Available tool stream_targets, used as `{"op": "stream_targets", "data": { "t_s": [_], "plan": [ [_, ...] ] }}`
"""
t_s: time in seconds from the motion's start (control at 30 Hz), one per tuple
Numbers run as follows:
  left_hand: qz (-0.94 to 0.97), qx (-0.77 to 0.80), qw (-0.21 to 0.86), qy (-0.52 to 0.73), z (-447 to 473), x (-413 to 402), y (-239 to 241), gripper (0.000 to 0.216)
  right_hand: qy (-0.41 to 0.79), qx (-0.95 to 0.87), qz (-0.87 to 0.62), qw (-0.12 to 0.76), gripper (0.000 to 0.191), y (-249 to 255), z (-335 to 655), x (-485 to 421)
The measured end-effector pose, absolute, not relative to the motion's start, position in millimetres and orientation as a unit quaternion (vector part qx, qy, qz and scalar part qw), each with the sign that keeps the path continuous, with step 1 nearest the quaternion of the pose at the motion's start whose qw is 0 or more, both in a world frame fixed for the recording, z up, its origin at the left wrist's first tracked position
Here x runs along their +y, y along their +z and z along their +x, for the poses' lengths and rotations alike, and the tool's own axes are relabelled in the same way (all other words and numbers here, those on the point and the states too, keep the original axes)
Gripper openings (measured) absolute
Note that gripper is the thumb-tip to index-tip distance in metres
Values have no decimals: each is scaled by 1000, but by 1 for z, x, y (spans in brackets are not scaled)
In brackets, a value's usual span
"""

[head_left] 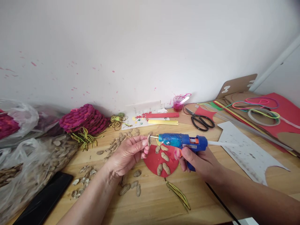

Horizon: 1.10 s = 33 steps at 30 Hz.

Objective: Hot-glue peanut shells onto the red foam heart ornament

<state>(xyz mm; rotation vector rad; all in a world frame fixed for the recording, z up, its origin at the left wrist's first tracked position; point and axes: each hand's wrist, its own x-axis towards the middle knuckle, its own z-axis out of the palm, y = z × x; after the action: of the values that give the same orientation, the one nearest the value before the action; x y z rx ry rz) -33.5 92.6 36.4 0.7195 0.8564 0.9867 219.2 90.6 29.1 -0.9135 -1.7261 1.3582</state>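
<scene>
Item: pale peanut shell, pinched at the fingertips of left hand, just above red round paper disc; blue plastic hot-glue gun, right hand wrapped around its grip, nozzle at shell (judged best: small bead, fingers clear of tip)

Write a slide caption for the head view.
Right hand aims blue glue gun at peanut shell pinched in left hand.

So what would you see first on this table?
Probably the blue glue gun in the right hand, its tip at a peanut shell pinched by the left hand. Below them lies a red paper circle with peanuts on it; a magenta pile sits back left.
</scene>
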Motion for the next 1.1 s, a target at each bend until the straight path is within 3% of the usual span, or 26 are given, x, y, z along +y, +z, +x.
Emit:
{"op": "stream_targets", "data": {
  "t_s": [1.1],
  "plan": [
    [322, 393, 741, 440, -34, 91, 39, 33, 520, -671, -391, 356, 56, 26, 222, 92]
  ]
}}
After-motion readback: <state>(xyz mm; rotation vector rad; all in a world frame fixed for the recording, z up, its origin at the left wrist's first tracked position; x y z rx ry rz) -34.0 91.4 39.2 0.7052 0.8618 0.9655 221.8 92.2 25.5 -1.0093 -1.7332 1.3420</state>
